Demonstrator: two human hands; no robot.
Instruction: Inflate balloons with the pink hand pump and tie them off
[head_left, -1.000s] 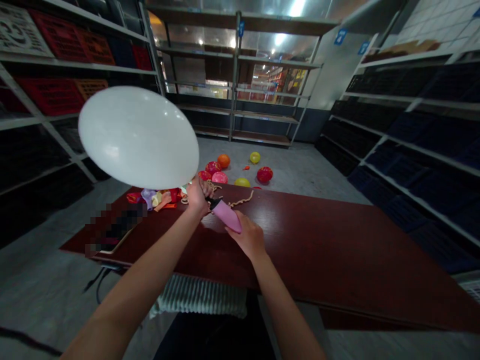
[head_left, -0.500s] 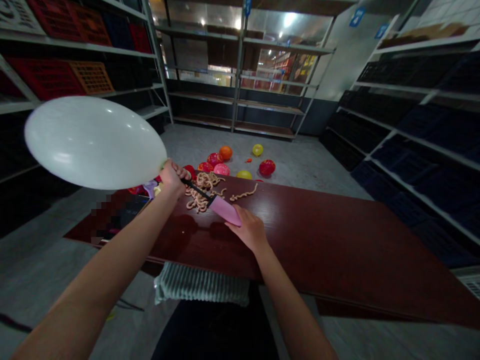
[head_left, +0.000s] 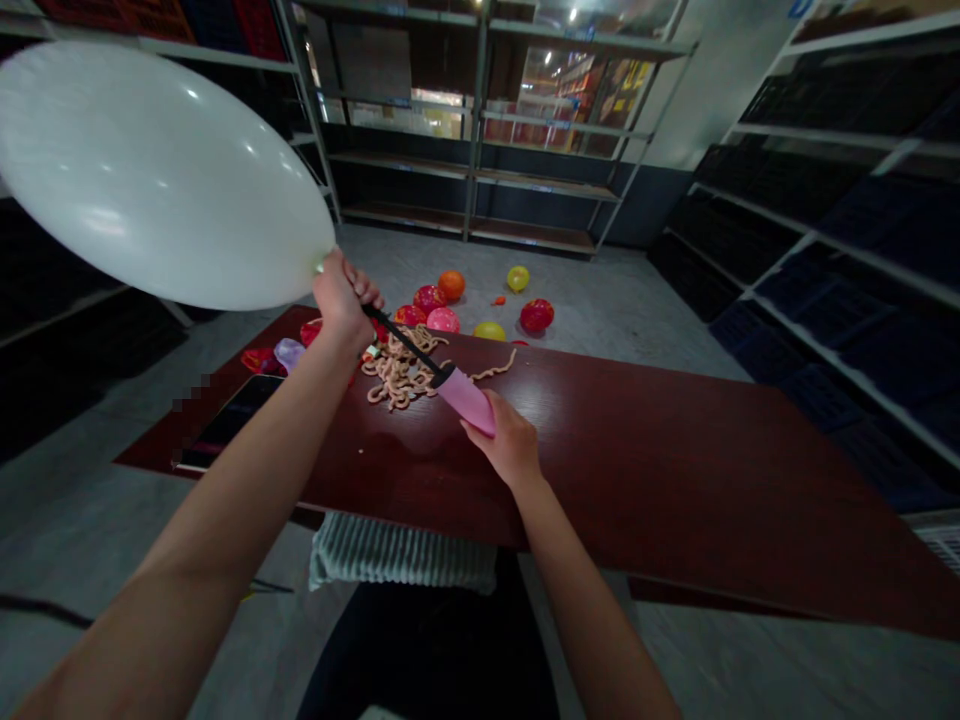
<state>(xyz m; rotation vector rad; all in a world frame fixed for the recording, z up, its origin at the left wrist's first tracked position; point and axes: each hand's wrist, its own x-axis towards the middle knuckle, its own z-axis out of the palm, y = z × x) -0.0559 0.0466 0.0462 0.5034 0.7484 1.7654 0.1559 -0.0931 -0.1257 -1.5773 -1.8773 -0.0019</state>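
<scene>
A large inflated white balloon (head_left: 165, 180) fills the upper left. My left hand (head_left: 343, 300) is closed around its neck and the front end of a hand balloon pump; the join is hidden by the fingers. The pump's black rod (head_left: 405, 340) slants down to the right into its pink barrel (head_left: 469, 398). Around that barrel my right hand (head_left: 506, 440) is wrapped. Below the rod, a tangle of beige twisted strings (head_left: 401, 378) lies on the dark red-brown table (head_left: 637, 480).
A dark flat tablet-like device (head_left: 236, 410) and uninflated balloons (head_left: 289, 353) lie at the table's left. Several inflated balloons, among them an orange one (head_left: 451, 285), rest on the floor beyond. Shelves (head_left: 540, 185) stand around. A ribbed grey-green cushion (head_left: 401, 552) is below the table's front edge.
The white balloon looks larger and sits higher in view. More of the pump's black rod shows between my hands. The view has tilted downward.
</scene>
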